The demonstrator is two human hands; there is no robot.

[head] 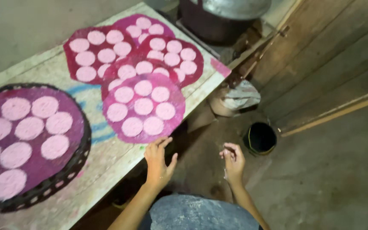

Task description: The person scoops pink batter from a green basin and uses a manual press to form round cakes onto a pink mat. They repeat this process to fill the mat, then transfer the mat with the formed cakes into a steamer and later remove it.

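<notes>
While the left hand [158, 159] is hovering open, fingers spread and grasping nothing, its fingertips are reaching just to the near edge of a magenta round sheet [144, 107] dotted with pale pink discs, which is lying flat at the edge of the worn table [107, 164]. The right hand [233, 162] is hanging apart over the floor, fingers loosely curled in; whether it is pinching anything I cannot tell. More such sheets [133, 49] are overlapping behind the near one, and another is resting on a dark woven tray [56, 181] to the left. A black bucket [260, 138] is standing on the floor.
</notes>
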